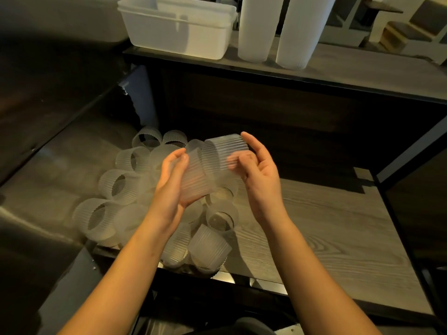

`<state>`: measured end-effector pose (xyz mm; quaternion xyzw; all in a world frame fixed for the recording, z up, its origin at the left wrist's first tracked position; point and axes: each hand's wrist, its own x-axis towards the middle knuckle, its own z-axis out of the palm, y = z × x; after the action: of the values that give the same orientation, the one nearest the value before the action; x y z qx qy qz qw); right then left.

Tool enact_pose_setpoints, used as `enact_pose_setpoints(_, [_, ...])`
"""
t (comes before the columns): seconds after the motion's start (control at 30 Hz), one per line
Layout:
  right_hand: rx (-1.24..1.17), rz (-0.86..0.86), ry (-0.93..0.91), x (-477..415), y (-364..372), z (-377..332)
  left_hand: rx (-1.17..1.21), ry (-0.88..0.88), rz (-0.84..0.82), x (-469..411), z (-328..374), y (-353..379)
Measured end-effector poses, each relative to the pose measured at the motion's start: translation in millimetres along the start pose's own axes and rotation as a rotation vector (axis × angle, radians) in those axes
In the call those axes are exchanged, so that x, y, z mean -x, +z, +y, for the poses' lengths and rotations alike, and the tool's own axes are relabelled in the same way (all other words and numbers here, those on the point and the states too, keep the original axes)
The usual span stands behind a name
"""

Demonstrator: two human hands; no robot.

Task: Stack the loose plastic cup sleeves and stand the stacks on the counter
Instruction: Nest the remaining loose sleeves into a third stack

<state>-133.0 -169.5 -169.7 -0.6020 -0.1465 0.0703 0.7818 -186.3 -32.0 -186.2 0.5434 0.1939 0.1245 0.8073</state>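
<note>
A pile of loose, frosted, ribbed plastic cup sleeves (116,184) lies on its sides on the lower wooden shelf (326,226). Above the pile, my left hand (171,180) grips one sleeve (196,180) from below, thumb and fingers curled round it. My right hand (256,168) holds a second sleeve (225,151), thumb inside and fingers along its far side. The two sleeves meet mouth to mouth, tilted, the right one's end overlapping the left one. Two tall white stacks of sleeves (256,27) stand upright on the upper counter (362,66).
A white plastic tub (179,27) sits on the upper counter left of the tall stacks. A dark panel runs under that counter behind the pile. The shelf's front edge (242,279) is near my forearms, with bare wood to the right of the pile.
</note>
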Motion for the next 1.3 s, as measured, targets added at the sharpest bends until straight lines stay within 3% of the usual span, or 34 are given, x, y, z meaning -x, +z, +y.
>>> enact_pose_setpoints(0.2, [0.251,-0.124,-0.148,9.6,6.5,8.6,-0.005,0.0,0.015,-2.7,-2.4,1.3])
enact_pose_setpoints(0.47, [0.352,-0.312,-0.108,18.1,16.9,19.3,0.059,-0.069,-0.016,-4.8,-8.5,3.4])
enact_pose_setpoints(0.53, [0.311,-0.272,-0.122,12.9,12.1,22.7,0.045,-0.067,-0.01,-5.5,-8.6,1.7])
enact_pose_setpoints(0.6, [0.297,-0.122,-0.109,-0.2,-3.7,32.9,0.043,-0.055,0.013,-6.6,-7.8,-0.1])
enact_pose_setpoints(0.67, [0.517,-0.016,-0.018,-14.0,-26.0,50.3,0.062,-0.048,0.031,-8.0,-7.4,-2.5])
enact_pose_setpoints(0.8, [1.046,-0.204,0.17,-21.3,-56.6,93.9,0.067,-0.032,0.032,-7.7,-5.3,-5.0])
enact_pose_setpoints(0.97, [1.137,-0.35,0.173,-22.3,-60.7,118.4,0.046,-0.015,0.026,-7.1,-2.4,-5.8])
enact_pose_setpoints(1.13, [1.172,-0.226,0.059,-23.8,-61.6,113.1,0.048,-0.012,0.021,-7.2,-0.8,-6.2])
enact_pose_setpoints(1.3, [1.025,-0.019,0.028,-20.1,-61.6,79.1,0.041,-0.01,0.024,-9.2,-2.6,-4.5])
